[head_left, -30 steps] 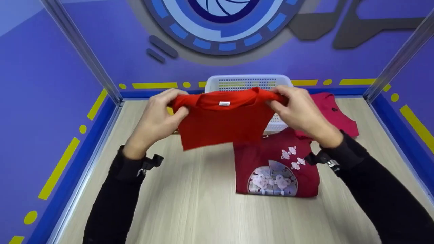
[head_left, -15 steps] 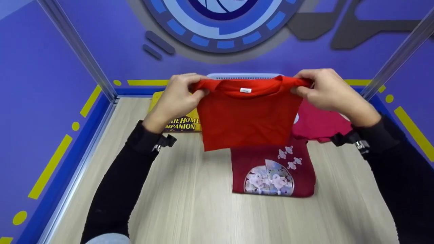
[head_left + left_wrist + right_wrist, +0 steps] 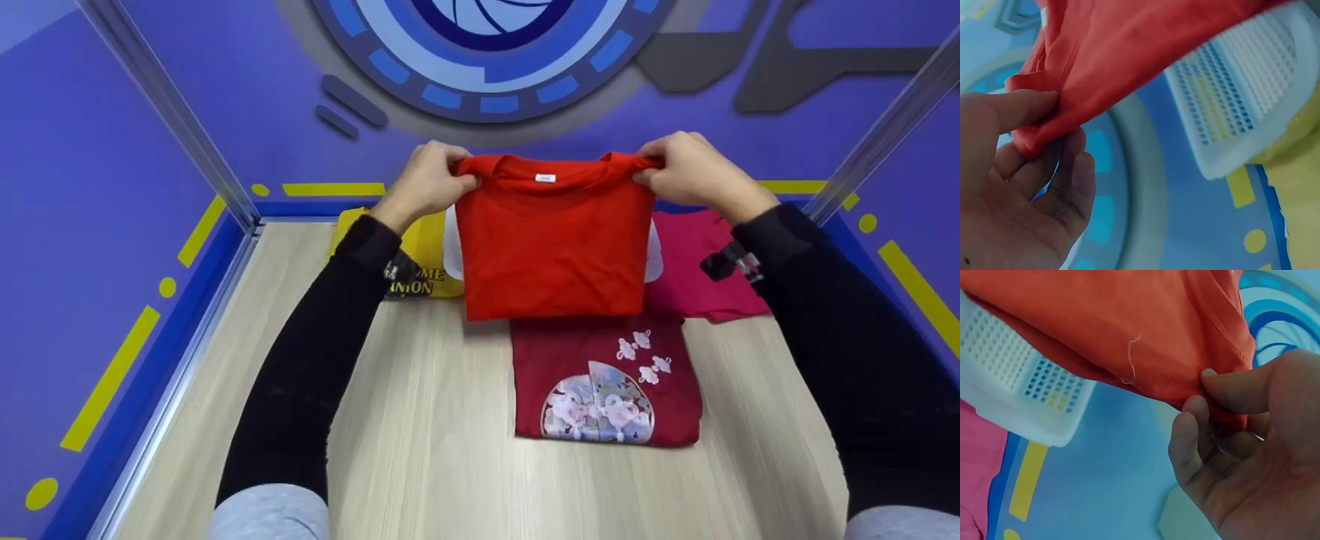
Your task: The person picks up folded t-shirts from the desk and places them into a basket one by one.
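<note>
Left hand (image 3: 431,180) and right hand (image 3: 690,171), each with one upper corner of a red shirt (image 3: 555,251) pinched between thumb and fingers. By this grip the shirt is held up above the table (image 3: 420,465), its neckline at the top, where a small white label (image 3: 545,178) is seen, and its front panel hung between the two hands. In the right wrist view, a loose pale thread (image 3: 1131,363) is seen on the red cloth. Most of a white perforated basket (image 3: 1033,413) is hidden behind the shirt in the head view; its edges are left visible at either side. A yellow garment (image 3: 427,240) with dark lettering is placed to the left of the basket, and a pink garment (image 3: 697,266) to the right. Nearer the viewer, a dark red garment (image 3: 675,412) with a pale floral print is laid flat, its far part covered from sight by the held shirt.
</note>
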{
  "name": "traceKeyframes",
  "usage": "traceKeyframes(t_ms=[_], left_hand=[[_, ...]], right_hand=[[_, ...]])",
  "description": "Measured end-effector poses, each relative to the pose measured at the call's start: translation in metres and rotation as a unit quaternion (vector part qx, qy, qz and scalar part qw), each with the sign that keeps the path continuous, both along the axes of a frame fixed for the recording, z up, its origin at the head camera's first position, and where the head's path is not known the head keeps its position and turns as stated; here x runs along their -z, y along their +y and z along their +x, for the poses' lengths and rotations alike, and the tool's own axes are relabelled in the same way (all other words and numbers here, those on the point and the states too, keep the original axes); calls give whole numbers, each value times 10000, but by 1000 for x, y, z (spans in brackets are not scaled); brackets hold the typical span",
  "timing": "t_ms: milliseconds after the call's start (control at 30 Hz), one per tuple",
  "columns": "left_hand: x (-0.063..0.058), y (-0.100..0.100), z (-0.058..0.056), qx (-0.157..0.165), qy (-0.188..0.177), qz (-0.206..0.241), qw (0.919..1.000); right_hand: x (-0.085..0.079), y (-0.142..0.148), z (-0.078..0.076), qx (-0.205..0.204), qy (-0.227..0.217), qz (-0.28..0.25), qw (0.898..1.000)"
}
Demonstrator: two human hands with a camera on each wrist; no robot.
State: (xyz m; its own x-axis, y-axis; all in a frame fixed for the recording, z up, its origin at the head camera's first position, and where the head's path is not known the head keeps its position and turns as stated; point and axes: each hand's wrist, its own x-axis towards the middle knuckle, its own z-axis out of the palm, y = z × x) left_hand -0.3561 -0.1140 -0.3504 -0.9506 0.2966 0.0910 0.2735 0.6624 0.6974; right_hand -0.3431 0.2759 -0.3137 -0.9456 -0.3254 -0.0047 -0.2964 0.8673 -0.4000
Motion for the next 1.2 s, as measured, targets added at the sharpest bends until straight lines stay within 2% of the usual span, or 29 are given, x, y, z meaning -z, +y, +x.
traceKeyframes(t_ms=[200, 300, 433, 567, 700, 900, 1033, 1200], left_hand=[[13, 11, -29, -296, -202, -424, 9985], [23, 15, -38, -491, -210, -745, 9958], [40, 23, -47, -736, -289, -1379, 9873], [55, 31, -48, -782, -485, -1723, 9807], [67, 40, -47, -620, -570, -1766, 9807], [82, 52, -46, -455, -1010, -1892, 9757], [88, 56, -49, -508, -1186, -1956, 9722], [92, 58, -50, -584, -1315, -1938, 9704]], right_hand=[[17, -9, -27, 117, -29, 195, 9997], [31, -15, -38, 187, -72, 231, 9995], [55, -20, -49, 293, -134, 279, 9991], [79, -23, -53, 313, -175, 418, 9985], [97, -21, -52, 215, -199, 530, 9982], [111, -22, -48, 58, -324, 653, 9973], [117, -25, -49, 88, -505, 773, 9957], [125, -24, -51, 22, -423, 793, 9959]])
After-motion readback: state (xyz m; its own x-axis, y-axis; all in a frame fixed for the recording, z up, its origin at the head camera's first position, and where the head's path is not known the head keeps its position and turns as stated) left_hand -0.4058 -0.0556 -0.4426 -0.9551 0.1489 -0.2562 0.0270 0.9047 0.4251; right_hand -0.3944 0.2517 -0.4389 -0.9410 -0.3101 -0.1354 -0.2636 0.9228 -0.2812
